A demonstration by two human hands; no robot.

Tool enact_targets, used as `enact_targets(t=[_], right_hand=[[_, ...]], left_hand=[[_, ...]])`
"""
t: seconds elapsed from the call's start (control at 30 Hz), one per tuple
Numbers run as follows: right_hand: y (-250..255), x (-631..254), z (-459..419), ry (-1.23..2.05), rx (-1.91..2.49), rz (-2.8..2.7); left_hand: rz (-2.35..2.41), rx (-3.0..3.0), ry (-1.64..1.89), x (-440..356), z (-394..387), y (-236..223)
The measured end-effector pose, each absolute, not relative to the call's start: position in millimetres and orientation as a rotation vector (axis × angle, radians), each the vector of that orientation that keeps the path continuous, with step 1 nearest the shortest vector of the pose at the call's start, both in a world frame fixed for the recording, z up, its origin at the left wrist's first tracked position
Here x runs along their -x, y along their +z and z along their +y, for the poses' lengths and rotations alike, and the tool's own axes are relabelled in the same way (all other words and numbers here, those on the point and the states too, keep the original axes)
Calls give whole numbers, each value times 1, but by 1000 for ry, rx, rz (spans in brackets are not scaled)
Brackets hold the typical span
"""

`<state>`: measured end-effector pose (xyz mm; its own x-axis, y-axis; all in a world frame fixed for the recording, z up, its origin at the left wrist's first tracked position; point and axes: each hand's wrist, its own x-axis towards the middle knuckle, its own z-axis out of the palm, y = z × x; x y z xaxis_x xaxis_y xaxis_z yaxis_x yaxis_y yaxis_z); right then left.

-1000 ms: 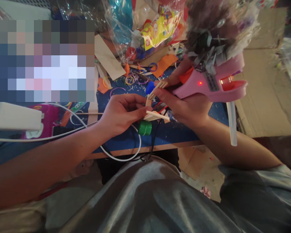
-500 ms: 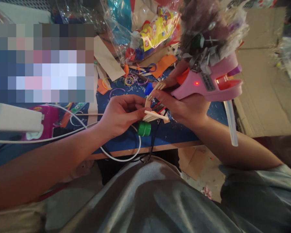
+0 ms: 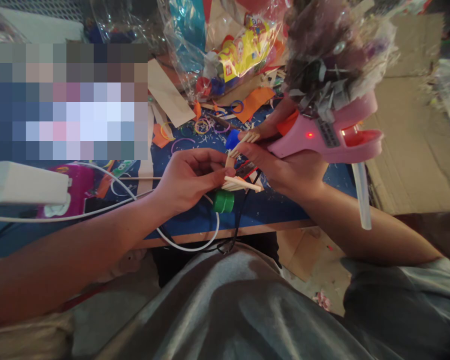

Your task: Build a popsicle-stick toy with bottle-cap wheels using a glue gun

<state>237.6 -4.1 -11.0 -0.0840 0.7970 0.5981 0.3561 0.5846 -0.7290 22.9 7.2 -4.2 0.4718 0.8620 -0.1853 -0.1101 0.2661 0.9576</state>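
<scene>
My left hand [image 3: 193, 177] is closed, pinching a small build of pale wooden sticks [image 3: 242, 184] between thumb and fingers. A green bottle cap [image 3: 224, 201] sits at the build's lower side and a blue bottle cap [image 3: 232, 139] at its upper side; how they are joined is hidden. My right hand [image 3: 285, 162] grips a pink hot glue gun [image 3: 322, 137] with a lit red light. The thumb of that hand also rests against the upper sticks. From the gun hangs a translucent glue stick [image 3: 362, 197] above my right forearm.
On the blue tabletop [image 3: 281, 210] lie orange paper scraps [image 3: 253, 105], rubber bands and shavings. Clear plastic bags [image 3: 240, 55] stand behind. A white cable [image 3: 187, 247] loops over the front edge near a white charger [image 3: 30, 185]. Cardboard [image 3: 408, 150] lies right.
The whole view has shifted slightly, moving things a little right and down. Both hands keep their holds, and the stick build stays between them.
</scene>
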Motion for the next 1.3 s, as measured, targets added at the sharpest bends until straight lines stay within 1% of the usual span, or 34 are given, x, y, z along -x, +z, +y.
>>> enact_targets(t=[0.33,0.5,0.7,0.9,1.3], right_hand=[[-8,-237,-4,439,955,-1714],[-14,-236,-4,496,952,-1686],[-18,-237,-3,476,978,-1563],[-22,-241,-2,462,1053,-1587],[-26,-238,-3,447,1038,-1591]], left_hand=[[833,-1142,753,-21,7,-3],[833,-1085,755,-22,8,-4],[841,-1106,763,-22,9,-4],[830,-1132,760,-21,9,-5],[824,-1122,743,-21,9,-4]])
